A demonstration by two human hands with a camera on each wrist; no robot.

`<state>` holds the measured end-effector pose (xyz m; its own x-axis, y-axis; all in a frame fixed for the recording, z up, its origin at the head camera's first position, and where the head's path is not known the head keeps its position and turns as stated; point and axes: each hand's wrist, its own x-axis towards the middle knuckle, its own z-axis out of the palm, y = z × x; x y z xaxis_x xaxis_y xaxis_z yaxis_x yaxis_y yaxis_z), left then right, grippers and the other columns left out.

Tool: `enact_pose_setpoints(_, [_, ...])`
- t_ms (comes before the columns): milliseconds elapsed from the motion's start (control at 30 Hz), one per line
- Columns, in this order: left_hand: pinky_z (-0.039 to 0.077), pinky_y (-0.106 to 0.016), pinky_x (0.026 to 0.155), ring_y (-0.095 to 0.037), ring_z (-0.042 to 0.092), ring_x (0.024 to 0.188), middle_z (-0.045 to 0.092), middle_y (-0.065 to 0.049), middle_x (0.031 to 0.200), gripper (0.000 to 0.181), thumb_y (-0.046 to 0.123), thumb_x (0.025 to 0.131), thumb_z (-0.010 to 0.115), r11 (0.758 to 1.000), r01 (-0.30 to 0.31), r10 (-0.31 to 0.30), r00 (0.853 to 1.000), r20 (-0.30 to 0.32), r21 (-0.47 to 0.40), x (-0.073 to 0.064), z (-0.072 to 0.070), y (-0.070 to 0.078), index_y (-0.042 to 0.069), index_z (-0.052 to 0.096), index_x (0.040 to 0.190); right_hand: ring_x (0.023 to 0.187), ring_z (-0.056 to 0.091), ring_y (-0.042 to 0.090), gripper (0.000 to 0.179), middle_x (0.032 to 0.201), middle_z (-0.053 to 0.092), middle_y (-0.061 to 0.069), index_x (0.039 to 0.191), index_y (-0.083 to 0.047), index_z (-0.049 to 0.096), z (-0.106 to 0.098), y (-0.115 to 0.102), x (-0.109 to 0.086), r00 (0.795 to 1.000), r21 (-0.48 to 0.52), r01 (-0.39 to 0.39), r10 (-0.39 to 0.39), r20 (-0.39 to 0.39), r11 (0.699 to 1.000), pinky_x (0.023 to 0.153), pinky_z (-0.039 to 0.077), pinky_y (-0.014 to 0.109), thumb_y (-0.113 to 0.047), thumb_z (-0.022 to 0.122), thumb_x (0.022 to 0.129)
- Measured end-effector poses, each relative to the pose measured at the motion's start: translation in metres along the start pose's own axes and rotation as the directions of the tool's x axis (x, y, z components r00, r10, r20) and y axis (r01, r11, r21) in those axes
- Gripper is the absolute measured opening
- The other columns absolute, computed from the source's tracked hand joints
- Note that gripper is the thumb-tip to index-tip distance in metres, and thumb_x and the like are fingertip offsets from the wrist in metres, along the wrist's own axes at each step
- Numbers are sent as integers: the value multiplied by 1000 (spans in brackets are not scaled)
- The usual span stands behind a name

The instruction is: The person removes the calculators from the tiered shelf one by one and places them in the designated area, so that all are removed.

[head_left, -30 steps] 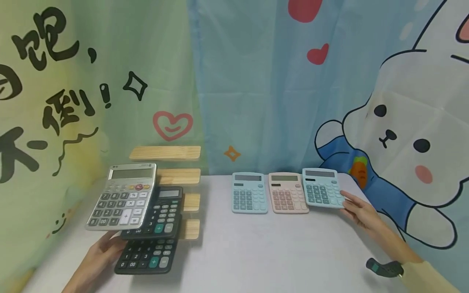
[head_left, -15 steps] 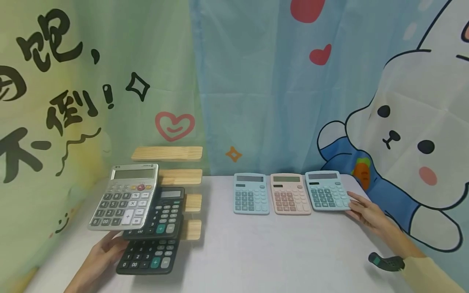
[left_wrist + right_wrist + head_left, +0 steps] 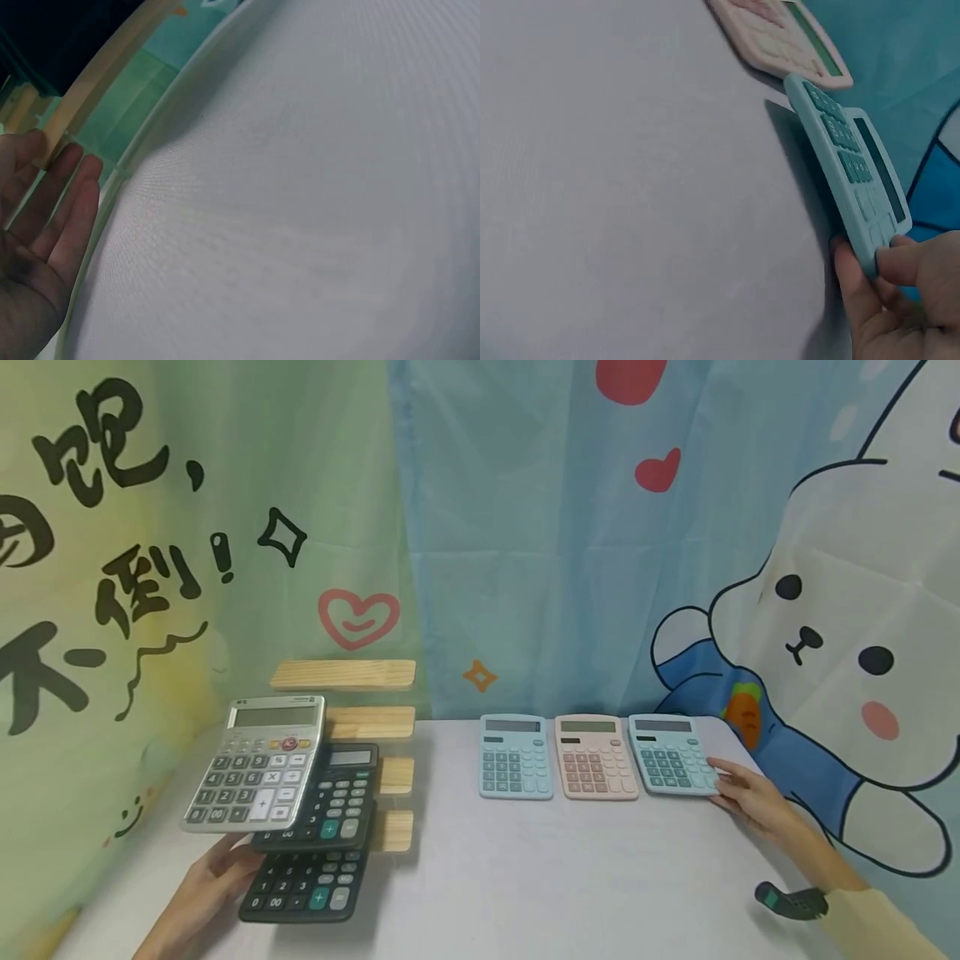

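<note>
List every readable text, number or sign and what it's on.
"吧,", "倒!", "不": curtain; left-edge character cut off.
"AC": red key, silver calculator.
"7 8 9 %", "1 2 3", "0 00", "×", "+": silver calculator.
"1 2 3", "0 00", "+": lower black calculator.
"3", "+": upper black calculator.
Too small, blurred or covered: other keys and brand marks, including on pink calculator, left light-blue calculator and right light-blue calculator.

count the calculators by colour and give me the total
silver calculator: 1
black calculators: 2
blue calculators: 2
pink calculator: 1
total in view: 6
</note>
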<state>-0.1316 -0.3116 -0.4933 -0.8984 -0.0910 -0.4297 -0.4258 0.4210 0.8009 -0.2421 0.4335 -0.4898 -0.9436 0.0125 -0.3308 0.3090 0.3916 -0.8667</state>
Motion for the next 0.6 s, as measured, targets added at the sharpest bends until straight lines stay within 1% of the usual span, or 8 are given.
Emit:
enact_pose_setpoints(100, [53,-40,108,-42,40,138,25,-28,155,104,62,89,56,1000,-1,1,1000,-3,0,0,0,0,11,-3,157,102,58,11,53,146,25,39,152,1,21,2,-5,2,997,-176,6,-19,-70,984,79,59,10,-15,39,105])
enact_pose_setpoints(167, [53,-38,107,-41,41,138,26,-28,155,103,61,89,57,1000,0,0,1000,-3,-5,0,0,0,11,-3,157,109,56,29,51,143,29,40,150,3,25,5,-7,4,993,-231,-8,-20,-117,973,76,59,10,-12,40,104])
enact_pose_setpoints(233, [54,-36,106,-41,42,138,26,-28,155,103,61,89,57,1000,1,-1,1000,-2,-9,1,1,-1,10,-2,157,113,53,38,49,141,33,40,149,4,29,6,-7,6,986,-277,-27,-19,-164,961,75,60,13,-10,40,103])
enact_pose_setpoints(333, [55,-35,105,-40,44,136,27,-29,155,102,60,89,57,1000,-4,4,1000,-2,-15,1,1,-2,10,-1,156,115,51,44,48,138,38,40,147,4,33,10,-5,9,972,-326,-65,-15,-235,943,86,62,29,-8,41,101])
enact_pose_setpoints(400, [55,-36,105,-40,44,136,27,-29,154,103,60,89,57,1000,-4,4,1000,-1,-21,1,1,-3,10,-1,156,117,49,46,48,138,39,39,146,3,35,12,-4,11,961,-346,-92,-8,-277,934,95,59,44,-8,41,101])
enact_pose_setpoints(467, [55,-37,105,-40,44,136,28,-28,155,103,61,88,58,1000,-2,2,1000,-4,-20,2,2,-3,10,-1,157,120,46,47,47,138,40,39,146,3,36,15,-3,14,947,-344,-117,1,-320,931,101,53,54,-8,41,100])
enact_pose_setpoints(533, [54,-39,106,-40,44,136,28,-28,154,103,61,88,58,1000,-2,2,1000,-11,-17,2,2,-2,11,-1,157,121,44,48,47,138,40,39,145,3,37,19,-3,15,935,-324,-131,8,-355,937,105,49,57,-7,40,100])
enact_pose_setpoints(600, [54,-40,106,-40,45,136,29,-28,154,102,60,89,58,1000,-5,5,1000,-18,-11,2,2,-2,11,0,157,121,43,48,47,138,41,38,145,3,38,22,-4,16,924,-308,-143,15,-382,941,107,47,58,-7,39,99])
